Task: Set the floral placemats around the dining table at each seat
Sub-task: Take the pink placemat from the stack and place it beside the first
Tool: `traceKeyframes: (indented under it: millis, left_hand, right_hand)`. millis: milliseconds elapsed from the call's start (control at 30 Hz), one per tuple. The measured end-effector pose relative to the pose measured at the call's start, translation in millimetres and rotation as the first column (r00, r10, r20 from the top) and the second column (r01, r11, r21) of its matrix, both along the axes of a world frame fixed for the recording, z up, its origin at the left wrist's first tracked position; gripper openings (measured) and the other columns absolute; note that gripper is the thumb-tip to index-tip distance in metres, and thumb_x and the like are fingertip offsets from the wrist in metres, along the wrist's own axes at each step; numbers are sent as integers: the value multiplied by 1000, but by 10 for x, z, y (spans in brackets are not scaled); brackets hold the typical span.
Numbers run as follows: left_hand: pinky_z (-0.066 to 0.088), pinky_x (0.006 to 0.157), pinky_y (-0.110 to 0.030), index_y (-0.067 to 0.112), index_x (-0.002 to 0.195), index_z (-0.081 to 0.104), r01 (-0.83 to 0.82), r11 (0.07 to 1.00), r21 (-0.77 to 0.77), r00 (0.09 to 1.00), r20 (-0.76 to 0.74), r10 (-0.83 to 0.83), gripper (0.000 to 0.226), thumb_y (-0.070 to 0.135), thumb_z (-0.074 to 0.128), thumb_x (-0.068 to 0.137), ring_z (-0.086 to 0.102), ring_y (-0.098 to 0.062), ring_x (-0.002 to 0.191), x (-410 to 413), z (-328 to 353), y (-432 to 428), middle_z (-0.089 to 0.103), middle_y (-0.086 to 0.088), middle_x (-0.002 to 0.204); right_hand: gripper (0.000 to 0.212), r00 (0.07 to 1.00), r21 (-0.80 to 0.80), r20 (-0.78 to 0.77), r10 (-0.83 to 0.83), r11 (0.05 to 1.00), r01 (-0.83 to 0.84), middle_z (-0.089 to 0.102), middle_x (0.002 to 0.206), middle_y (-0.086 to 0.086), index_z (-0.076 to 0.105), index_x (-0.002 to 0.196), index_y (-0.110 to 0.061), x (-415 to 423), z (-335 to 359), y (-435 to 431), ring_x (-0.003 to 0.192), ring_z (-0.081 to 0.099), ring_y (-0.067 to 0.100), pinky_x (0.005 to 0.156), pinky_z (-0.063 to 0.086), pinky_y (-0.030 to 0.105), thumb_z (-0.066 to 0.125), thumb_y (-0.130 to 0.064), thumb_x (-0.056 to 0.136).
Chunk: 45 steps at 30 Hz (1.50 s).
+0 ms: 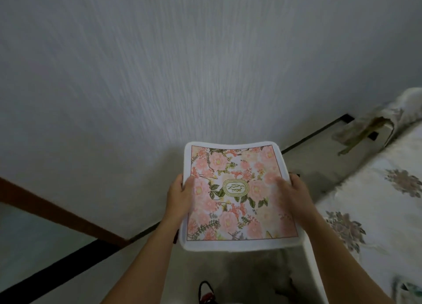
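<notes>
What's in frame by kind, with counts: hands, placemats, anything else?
Hands: 2, left hand and right hand, each gripping a side edge of the mats
Floral placemats: 1 face showing; layered far edges suggest a stack, number underneath cannot be told
Floral tablecloth: 1, at right
Total: 4 counted

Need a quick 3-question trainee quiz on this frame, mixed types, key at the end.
1. True or false: both hands grip the placemats.
2. Where is the flowered cloth? A) right of the mats B) left of the mats C) under the mats
3. Fill in: the left hand holds the mats' ____ edge, the right hand the other.

Key: 1 true; 2 A; 3 left
</notes>
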<state>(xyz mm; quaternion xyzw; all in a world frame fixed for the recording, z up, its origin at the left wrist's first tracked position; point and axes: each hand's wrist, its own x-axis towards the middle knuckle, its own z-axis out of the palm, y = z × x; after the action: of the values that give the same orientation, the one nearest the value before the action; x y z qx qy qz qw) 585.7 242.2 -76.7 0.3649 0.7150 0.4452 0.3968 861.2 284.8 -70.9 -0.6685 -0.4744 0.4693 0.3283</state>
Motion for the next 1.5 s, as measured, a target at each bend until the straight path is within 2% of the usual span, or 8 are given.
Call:
traceKeyframes:
  millis: [267,467,600,667,1067,1233,1367,1500]
  left_hand:
    - [61,69,-40,25,96,60,163,987,2,985,56,-163,15,33,48,102,73,-20,81,151,-5,787,72,0,92]
    - [61,68,-39,25,94,60,255,967,-24,966,50,-254,17,34,48,102,73,-20,80,401,-33,1390,73,-1,91]
    - [49,50,-19,21,97,60,338,941,-6,941,-6,-338,17,31,48,102,71,-13,71,613,-75,2006,71,3,84]
    - [47,45,-14,23,99,61,385,923,-3,923,-2,-385,15,31,48,102,69,-3,63,802,-75,2376,72,4,85]
    - [60,63,-33,24,101,63,610,792,-19,792,20,-610,15,33,51,101,74,-17,77,2136,-103,4331,75,-2,91]
    - [54,56,-23,31,94,60,668,744,4,744,22,-668,12,32,50,101,72,-9,74,2654,-80,4721,73,2,90]
    - [61,66,-35,31,98,62,720,694,16,694,25,-720,12,36,51,100,74,-16,80,3029,-92,5052,74,1,93]
    - [60,67,-33,30,101,63,751,660,29,660,25,-751,13,37,51,100,73,-14,81,3410,-103,5415,74,3,93]
  right_hand:
    - [27,978,-26,-15,-210,978,209,73,97,8,61,111,-12,220,12,342,84,74,25,75,62,46,56,-36,99]
    - [26,945,-22,-18,-326,945,325,72,100,11,60,112,-12,450,-117,726,87,72,32,78,61,51,56,-34,98]
    - [27,918,-10,-16,-396,918,396,69,102,6,57,114,-14,646,-242,1097,86,69,22,66,57,36,56,-37,98]
    - [29,894,-15,-41,-446,895,445,69,104,5,56,116,-15,813,-315,1362,88,70,23,71,60,40,57,-38,98]
    - [22,779,-28,-22,-627,779,626,68,104,1,54,116,-18,1907,-271,2565,89,69,20,67,57,34,51,-34,101]
    - [24,724,-14,-18,-689,725,689,71,105,4,59,115,-16,2324,-213,2762,91,71,22,74,61,43,52,-33,100]
    - [22,675,0,-14,-738,675,738,71,104,4,60,114,-15,2604,-180,2922,90,71,21,74,60,41,52,-30,100]
    - [20,632,13,-27,-775,632,775,71,102,3,59,113,-15,2876,-153,3156,88,71,20,70,60,38,52,-29,101]
